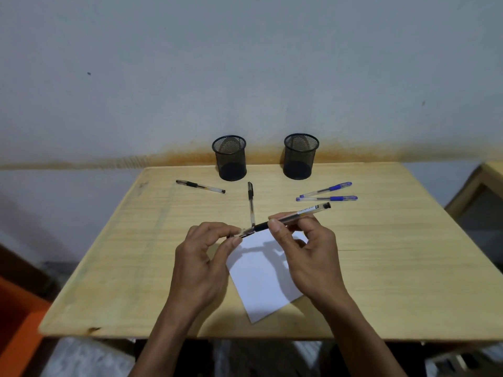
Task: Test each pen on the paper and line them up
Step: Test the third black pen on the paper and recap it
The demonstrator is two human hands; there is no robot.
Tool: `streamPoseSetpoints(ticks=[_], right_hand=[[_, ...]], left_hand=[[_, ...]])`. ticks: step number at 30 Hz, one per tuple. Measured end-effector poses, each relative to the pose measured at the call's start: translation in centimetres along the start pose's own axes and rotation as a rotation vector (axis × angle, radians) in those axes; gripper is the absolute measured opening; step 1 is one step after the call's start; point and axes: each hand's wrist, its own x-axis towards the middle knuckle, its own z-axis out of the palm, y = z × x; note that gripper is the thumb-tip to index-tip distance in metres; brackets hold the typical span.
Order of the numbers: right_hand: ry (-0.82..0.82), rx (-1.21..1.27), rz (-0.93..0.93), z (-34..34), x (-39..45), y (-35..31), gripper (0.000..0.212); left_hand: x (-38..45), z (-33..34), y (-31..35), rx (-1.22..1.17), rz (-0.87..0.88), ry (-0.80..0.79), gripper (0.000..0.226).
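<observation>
A black pen (304, 212) is held level above the white paper (265, 278). My right hand (304, 254) grips its barrel near the black grip. My left hand (202, 257) pinches the cap end at the pen's left tip; I cannot tell if the cap is on or partly off. On the wooden table (136, 254) lie a black pen (200, 186) at the back left, another black pen (251, 204) pointing away from me in the middle, and two blue pens (326, 189) (328, 198) side by side at the right.
Two black mesh pen cups (230, 157) (300, 156) stand at the table's far edge against the wall. Another wooden piece of furniture (479, 191) stands off to the right. An orange object (13, 322) sits low at the left.
</observation>
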Motion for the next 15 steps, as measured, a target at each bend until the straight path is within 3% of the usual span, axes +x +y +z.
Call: streamPoseSetpoints(ticks=[7, 15], right_hand=[[-0.013, 0.031, -0.009, 0.5, -0.4, -0.2, 0.013], [-0.02, 0.008, 0.034, 0.1, -0.5, 0.0, 0.009]], left_hand=[[0.1, 0.1, 1.3, -0.062, -0.011, -0.026, 0.015], [0.5, 0.3, 1.3, 0.034, 0.094, -0.013, 0.012]])
